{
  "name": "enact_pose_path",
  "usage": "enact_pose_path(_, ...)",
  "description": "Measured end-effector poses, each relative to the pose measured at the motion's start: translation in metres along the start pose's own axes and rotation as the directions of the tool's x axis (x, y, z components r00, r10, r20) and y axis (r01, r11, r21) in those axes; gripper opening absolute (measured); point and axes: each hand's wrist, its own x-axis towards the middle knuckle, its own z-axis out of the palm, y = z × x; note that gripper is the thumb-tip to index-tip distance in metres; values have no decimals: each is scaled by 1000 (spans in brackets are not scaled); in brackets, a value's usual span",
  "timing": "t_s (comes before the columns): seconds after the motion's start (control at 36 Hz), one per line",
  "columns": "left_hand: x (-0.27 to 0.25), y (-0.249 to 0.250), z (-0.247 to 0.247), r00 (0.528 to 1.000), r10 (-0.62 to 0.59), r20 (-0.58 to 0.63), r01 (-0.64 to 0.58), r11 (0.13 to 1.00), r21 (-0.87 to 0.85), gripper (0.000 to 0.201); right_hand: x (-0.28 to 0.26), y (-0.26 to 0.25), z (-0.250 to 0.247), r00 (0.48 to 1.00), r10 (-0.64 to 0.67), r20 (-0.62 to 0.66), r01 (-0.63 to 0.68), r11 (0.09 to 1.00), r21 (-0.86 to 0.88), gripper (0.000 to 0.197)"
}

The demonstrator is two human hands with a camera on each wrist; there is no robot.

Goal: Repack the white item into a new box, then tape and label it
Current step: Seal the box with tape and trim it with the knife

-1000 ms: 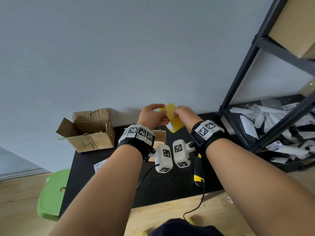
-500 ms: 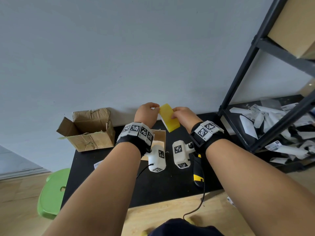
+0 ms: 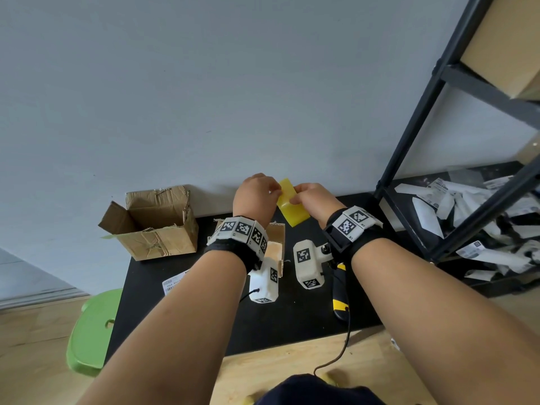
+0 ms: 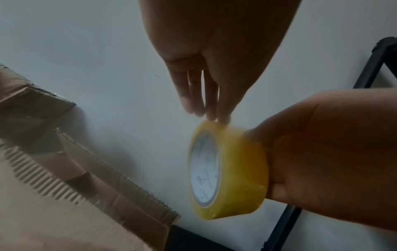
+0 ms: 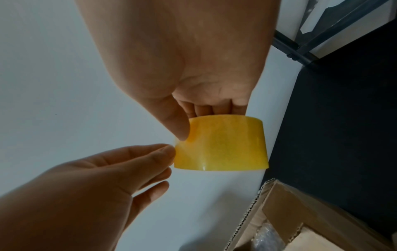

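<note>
Head view: the tape roll [image 3: 293, 206] is gripped upright in the right hand [image 3: 314, 200] so its loose end can be picked at by the left hand [image 3: 255, 197], whose fingertips [image 4: 223, 118] touch the rim.

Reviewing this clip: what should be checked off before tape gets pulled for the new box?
1. Tape roll gripped by the right hand: ok.
2. Left hand fingertips on the roll's rim: ok.
3. Free tape end lifted: cannot tell.
4. New box flaps closed for taping: not ok, they stand open.
5. White item inside it: cannot tell.
6. Label lying ready on the black table: ok.
</note>
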Motion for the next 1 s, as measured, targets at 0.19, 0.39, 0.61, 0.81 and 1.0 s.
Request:
enact_pose_path(0.19,0,3,2,998,22,67,-27,996,79,19,1,7,3,998,-63,15,64,997,-50,38)
enact_pose_path(0.39,-2,12,1,991,11,130,-28,991,127,18,3,11,-1,993,-115,-26,113,991,-77,34)
enact_pose_path(0.61,-1,11,0,992,-50,113,44,997,58,15,0,11,-3,982,-181,-59,164,962,-218,30)
enact_pose_path(0.81,-6,5,2,986,-107,128,103,994,34,16,2,15,-2,973,-200,-112,171,959,-225,31)
enact_pose_path(1.0,-8,5,2,987,-98,129,97,995,16,14,3,20,-2,959,-264,-105,218,921,-323,23)
